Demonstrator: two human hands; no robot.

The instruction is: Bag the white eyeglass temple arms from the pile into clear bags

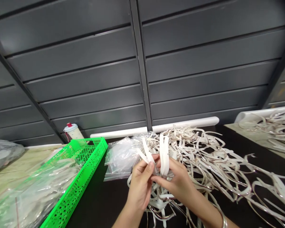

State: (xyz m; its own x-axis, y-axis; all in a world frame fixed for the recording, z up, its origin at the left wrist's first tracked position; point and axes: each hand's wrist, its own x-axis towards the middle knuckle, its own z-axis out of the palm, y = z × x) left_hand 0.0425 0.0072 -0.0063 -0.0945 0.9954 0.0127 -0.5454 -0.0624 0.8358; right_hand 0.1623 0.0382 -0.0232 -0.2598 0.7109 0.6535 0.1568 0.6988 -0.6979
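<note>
My left hand pinches a few white curved strips between thumb and fingers. Right beside it, my right hand is closed on a small bundle of white curved strips, which stand upright above the fingers. The two hands meet at the fingertips, over the near left side of a large tangled pile of white and metallic curved bands on the black table. Clear plastic bags lie just left of the pile, behind my left hand.
A green perforated basket at the left holds clear bags with bands inside. Behind it stands a bottle with a red-topped lid. White rolls lie along the grey panelled wall. More bands are piled at the far right.
</note>
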